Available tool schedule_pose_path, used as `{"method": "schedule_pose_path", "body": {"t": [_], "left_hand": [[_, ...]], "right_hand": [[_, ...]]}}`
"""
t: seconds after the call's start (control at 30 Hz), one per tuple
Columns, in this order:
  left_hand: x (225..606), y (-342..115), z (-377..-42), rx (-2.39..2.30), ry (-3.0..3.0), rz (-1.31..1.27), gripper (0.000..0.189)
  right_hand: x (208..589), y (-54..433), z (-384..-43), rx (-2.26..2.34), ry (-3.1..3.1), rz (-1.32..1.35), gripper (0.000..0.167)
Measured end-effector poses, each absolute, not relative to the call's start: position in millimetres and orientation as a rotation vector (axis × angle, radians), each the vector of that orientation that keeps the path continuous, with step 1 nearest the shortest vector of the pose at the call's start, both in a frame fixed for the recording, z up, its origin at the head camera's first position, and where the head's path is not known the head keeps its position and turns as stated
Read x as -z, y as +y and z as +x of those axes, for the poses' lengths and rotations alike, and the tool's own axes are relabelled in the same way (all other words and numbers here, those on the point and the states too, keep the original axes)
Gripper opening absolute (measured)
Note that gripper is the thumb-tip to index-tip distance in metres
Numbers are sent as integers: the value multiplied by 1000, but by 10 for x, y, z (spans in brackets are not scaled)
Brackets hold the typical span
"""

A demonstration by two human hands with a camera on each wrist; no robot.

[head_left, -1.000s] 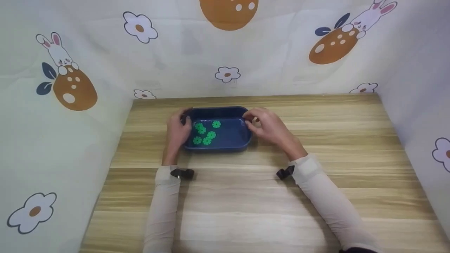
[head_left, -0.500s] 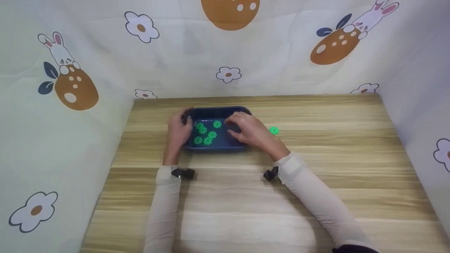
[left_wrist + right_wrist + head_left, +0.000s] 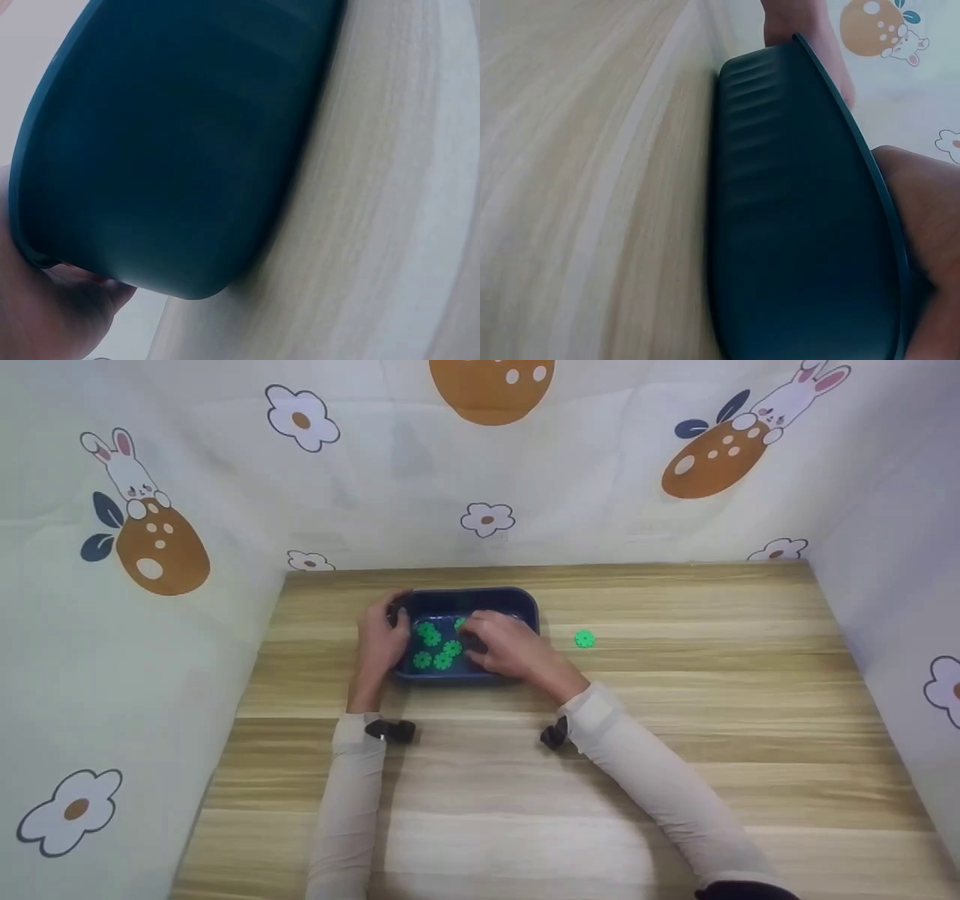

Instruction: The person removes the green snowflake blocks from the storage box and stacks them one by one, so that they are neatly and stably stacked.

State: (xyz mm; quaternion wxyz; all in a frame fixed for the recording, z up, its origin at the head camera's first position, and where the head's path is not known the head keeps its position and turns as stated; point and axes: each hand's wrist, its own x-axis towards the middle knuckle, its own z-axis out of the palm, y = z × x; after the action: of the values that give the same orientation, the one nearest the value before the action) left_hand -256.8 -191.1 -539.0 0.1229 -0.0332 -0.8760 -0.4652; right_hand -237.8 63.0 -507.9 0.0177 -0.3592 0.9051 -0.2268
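Note:
A dark blue rectangular tub (image 3: 469,679) stands on the table, with several small green notched discs (image 3: 442,661) lying in its left half. My left hand (image 3: 382,636) grips the tub's left end, thumb inside the rim and fingers outside; the left wrist view shows the same hand (image 3: 56,315) at the rim. My right hand (image 3: 506,645) reaches over the right side into the tub, its fingertips close to the upper disc (image 3: 459,624) and partly covering it. Thumb and index finger are apart. In the right wrist view the tub wall hides those fingertips.
One more green disc (image 3: 584,639) lies on the wood-grain table (image 3: 712,697) to the right of the tub. Patterned cloth walls (image 3: 390,480) rise behind and at both sides. A small black wrist camera (image 3: 553,733) hangs at the right wrist.
My right hand has moved left from the tub's right rim to the discs inside. The disc on the table, hidden at first, came into sight. My left hand has stayed put.

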Motion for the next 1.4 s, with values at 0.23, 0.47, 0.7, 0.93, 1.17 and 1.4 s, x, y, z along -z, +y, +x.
{"method": "schedule_pose_path", "body": {"t": [0.23, 0.47, 0.7, 0.93, 1.17, 1.4], "left_hand": [[5374, -1917, -2574, 1340, -2561, -91, 39], [5377, -1930, -2583, 1322, -2551, -100, 39], [5385, -1928, -2590, 1311, -2541, -98, 38], [5389, -1920, -2578, 1317, -2545, -99, 38], [5395, -1922, -2580, 1326, -2549, -102, 38], [5392, -1913, -2565, 1309, -2565, -100, 38]], "right_hand": [[5084, 558, -2428, 671, 2796, -1055, 34], [5094, 495, -2485, 610, 2775, -1024, 39], [5162, 445, -2530, 621, 2712, -1071, 43], [5212, 412, -2543, 645, 2702, -1062, 46], [5241, 406, -2547, 682, 2711, -1038, 39], [5246, 418, -2553, 677, 2712, -1000, 36]]}}
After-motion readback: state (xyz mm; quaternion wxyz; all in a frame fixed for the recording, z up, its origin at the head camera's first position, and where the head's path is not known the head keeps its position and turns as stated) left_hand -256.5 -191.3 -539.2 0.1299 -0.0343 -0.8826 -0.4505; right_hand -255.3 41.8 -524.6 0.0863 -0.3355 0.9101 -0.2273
